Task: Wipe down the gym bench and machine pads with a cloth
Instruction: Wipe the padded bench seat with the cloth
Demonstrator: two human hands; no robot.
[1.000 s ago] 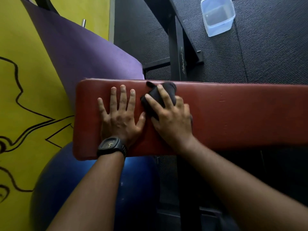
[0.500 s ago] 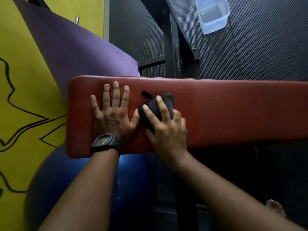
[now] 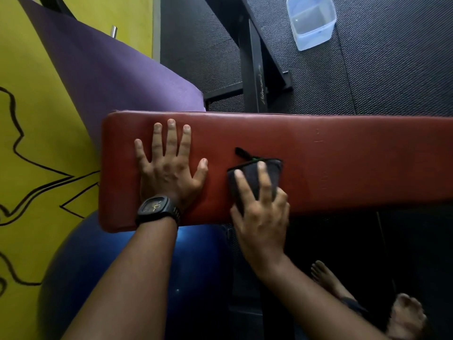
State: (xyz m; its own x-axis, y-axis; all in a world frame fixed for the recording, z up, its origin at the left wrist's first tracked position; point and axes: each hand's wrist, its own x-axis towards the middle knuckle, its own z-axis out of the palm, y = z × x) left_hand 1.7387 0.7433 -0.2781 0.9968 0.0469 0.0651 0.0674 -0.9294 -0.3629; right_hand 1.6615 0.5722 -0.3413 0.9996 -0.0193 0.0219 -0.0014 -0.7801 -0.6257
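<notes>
The left hand lies flat on the red counter, grip released. Just beside it, the right hand presses the dark cloth onto the counter, fingers straight, not clenched.

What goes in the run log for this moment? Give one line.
left hand: flat on bench pad | right hand: presses cloth on bench pad | phase: wipe

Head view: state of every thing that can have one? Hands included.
left hand: flat, fingers spread, pressing on the bench pad
right hand: fingers extended over the cloth, pressing it down
cloth: folded, flat on the pad, near its front edge
bench pad: level, bare to the right of the cloth
container: upright on the floor, no lid, contents unclear
watch: strapped on the left wrist
</notes>
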